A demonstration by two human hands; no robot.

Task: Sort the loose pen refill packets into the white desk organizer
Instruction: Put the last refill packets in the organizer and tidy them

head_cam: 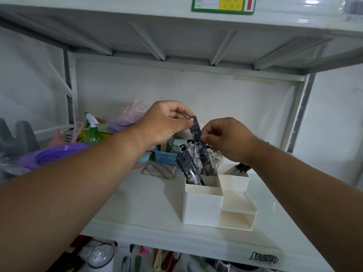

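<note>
A white desk organizer (202, 205) stands on the white shelf, with a tall rear compartment and lower front trays. Several black-and-white pen refill packets (191, 167) stand upright in the tall compartment. One long dark packet (198, 134) rises above the rest, its lower end inside the compartment. My left hand (165, 124) pinches its top end near the hang hole. Further down the same packet, my right hand (225, 138) pinches its middle. A dark item (241, 167) lies in the organizer's rear right compartment.
Behind the organizer sit a blue mesh basket (165, 157), a rainbow-striped pouch (160, 170), a green spray bottle (92, 132) and a purple basket (55, 154) at the left. A shelf board hangs overhead. The shelf's front edge (176, 238) runs below, with more goods underneath.
</note>
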